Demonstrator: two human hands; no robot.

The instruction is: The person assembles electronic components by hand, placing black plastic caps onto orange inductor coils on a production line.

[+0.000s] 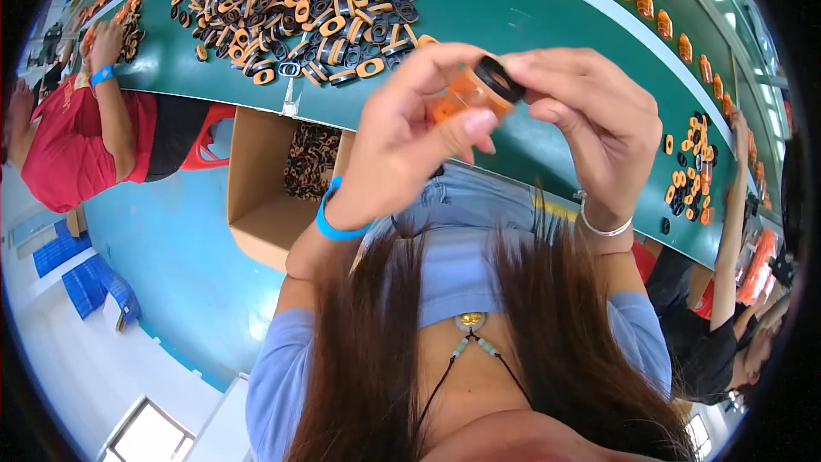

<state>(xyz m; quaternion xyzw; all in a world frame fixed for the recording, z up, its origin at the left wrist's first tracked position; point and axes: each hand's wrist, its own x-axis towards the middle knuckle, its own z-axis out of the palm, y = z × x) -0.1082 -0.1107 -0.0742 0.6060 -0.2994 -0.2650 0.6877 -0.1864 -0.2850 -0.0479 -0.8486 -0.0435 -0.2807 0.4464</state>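
In front of me, above the green table's near edge, my left hand [389, 146] is closed around an orange see-through housing [462, 96]. A black ring [498, 77] sits at the housing's upper right end, tilted toward my right hand [603, 111]. The thumb and fingertips of that right hand pinch the ring's edge. Part of the housing is hidden behind my left fingers. Beyond my left hand, a large heap of loose orange and black oval rings [299, 13] covers the table.
The green table [547, 26] runs across in front. Orange housings [644, 4] stand in a row on its far side. Loose rings [688, 176] lie at the right. An open cardboard box [251, 163] holds more below the left edge. Co-workers flank me, one in a red shirt [77, 150].
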